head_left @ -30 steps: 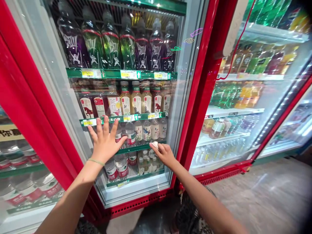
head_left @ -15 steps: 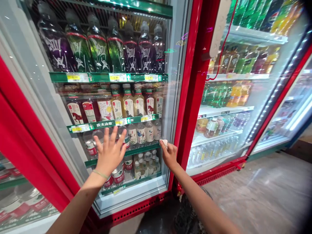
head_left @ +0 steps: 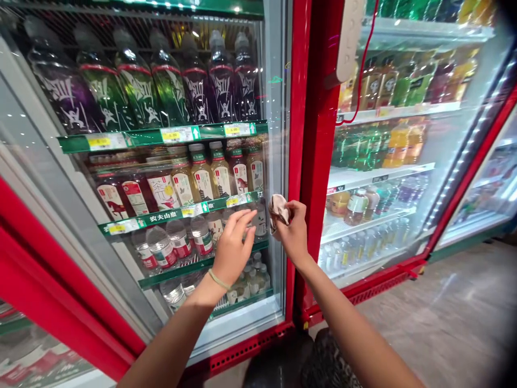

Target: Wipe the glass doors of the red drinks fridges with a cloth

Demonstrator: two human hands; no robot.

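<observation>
My right hand (head_left: pixel 294 234) pinches a crumpled, pale cloth with brown marks (head_left: pixel 278 211) near the right edge of a glass cooler door (head_left: pixel 275 134). To its left, my left hand (head_left: pixel 234 248), with a band on the wrist, is held up before the glass. Its fingers are stretched out and slightly bent, and nothing is in them. Whether it touches the glass I cannot tell. Behind the door, bottles of tea (head_left: pixel 202 180) and water bottles (head_left: pixel 163 250) stand on shelves, partly hidden by my left hand.
A red door frame (head_left: pixel 301 108) borders the glass on the right. Beyond it, a second lit cooler (head_left: pixel 379 178) holds more drinks. A red cord (head_left: pixel 365 59) hangs beside a white strip (head_left: pixel 348 43). Grey floor (head_left: pixel 456 312) lies at lower right.
My left hand has moved right, off the left part of the door, toward my right hand, its fingers less spread. My right hand has risen, and more of the cloth shows. The view has shifted slightly.
</observation>
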